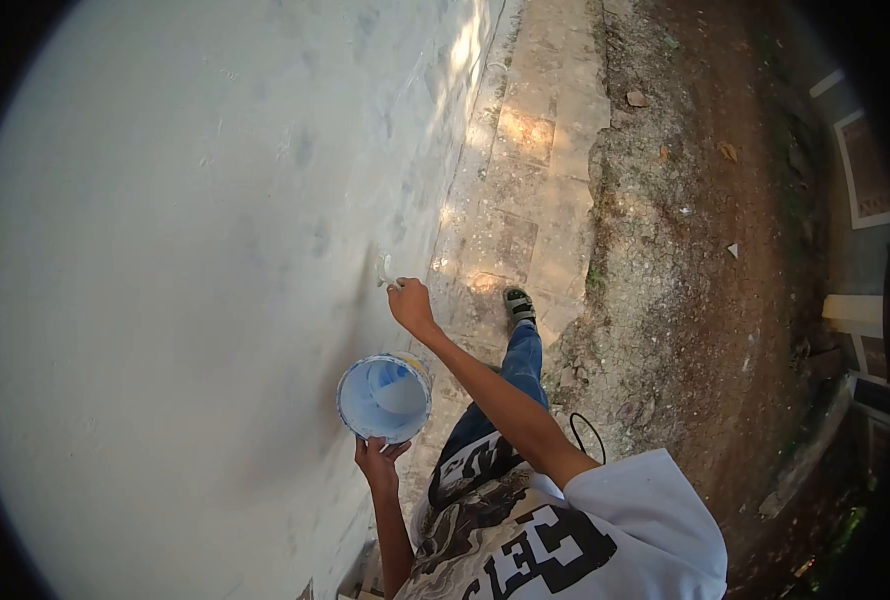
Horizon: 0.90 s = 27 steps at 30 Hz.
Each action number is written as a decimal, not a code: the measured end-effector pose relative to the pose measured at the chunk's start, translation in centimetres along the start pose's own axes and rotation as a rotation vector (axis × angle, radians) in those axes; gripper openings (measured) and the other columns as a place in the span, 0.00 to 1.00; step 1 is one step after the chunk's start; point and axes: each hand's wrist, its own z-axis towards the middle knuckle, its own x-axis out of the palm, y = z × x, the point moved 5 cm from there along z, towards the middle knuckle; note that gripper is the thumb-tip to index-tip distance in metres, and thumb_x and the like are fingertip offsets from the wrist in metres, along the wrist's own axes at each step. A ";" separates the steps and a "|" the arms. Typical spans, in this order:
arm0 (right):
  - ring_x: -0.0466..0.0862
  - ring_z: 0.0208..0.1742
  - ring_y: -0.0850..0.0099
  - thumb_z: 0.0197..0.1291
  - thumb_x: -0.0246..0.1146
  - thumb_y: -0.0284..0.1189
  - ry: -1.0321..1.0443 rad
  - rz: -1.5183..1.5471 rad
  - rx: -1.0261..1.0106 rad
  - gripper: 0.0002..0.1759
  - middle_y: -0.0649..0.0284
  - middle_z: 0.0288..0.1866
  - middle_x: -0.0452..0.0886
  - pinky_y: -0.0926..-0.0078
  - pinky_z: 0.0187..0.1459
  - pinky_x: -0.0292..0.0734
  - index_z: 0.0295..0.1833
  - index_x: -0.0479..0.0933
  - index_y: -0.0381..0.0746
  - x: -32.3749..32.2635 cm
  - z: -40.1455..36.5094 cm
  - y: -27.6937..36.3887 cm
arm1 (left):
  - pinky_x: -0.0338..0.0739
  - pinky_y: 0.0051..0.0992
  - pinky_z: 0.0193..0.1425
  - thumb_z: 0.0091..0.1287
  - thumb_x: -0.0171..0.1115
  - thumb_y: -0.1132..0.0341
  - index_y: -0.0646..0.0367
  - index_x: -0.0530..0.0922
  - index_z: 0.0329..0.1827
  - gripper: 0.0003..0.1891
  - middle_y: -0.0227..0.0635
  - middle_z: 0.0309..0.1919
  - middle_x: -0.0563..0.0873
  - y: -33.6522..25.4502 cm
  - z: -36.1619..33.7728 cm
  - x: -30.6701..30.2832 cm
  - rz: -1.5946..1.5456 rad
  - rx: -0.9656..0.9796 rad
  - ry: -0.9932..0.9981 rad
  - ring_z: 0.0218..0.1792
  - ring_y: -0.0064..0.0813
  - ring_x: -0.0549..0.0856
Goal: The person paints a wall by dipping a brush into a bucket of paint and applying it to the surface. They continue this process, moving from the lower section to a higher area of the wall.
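A pale brush (386,272) touches or nearly touches the white wall (195,250), its handle in my right hand (411,304), which is closed round it. Below and to the left, my left hand (378,459) holds a blue bucket (384,398) from beneath, fingers against its side. The bucket's mouth faces the camera, and light blue or white paint shows inside. The brush is above the bucket in the view, apart from it. My right fingers hide part of the brush handle.
A paved strip (510,210) runs along the foot of the wall, with my sandalled foot (518,304) on it. Rough ground (655,250) with leaves and stones lies to the right. Framed panels (868,170) stand at the far right edge. A thin black loop (587,436) shows beside my leg.
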 end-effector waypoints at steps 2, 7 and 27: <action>0.84 0.39 0.42 0.58 0.61 0.30 -0.019 0.012 0.024 0.15 0.35 0.34 0.82 0.53 0.46 0.79 0.36 0.80 0.25 1.2 1.2 -0.4 | 0.90 0.41 0.41 0.60 0.49 0.72 0.64 0.67 0.63 0.24 0.46 0.47 0.80 0.3 -0.1 0.0 -0.001 0.004 0.004 0.39 0.48 0.87; 0.83 0.41 0.41 0.58 0.60 0.30 0.077 -0.015 -0.014 0.14 0.35 0.33 0.81 0.53 0.46 0.79 0.32 0.78 0.26 3.9 -1.6 4.6 | 0.90 0.43 0.38 0.61 0.49 0.74 0.65 0.64 0.67 0.27 0.47 0.48 0.79 1.2 0.4 -0.7 -0.061 0.013 -0.017 0.37 0.52 0.88; 0.86 0.36 0.50 0.61 0.61 0.31 0.102 0.066 -0.038 0.21 0.37 0.31 0.83 0.62 0.43 0.79 0.51 0.79 0.24 -1.0 -4.4 2.8 | 0.91 0.42 0.36 0.63 0.49 0.74 0.66 0.64 0.67 0.26 0.48 0.47 0.80 1.6 0.8 -0.4 -0.089 0.024 -0.020 0.35 0.53 0.88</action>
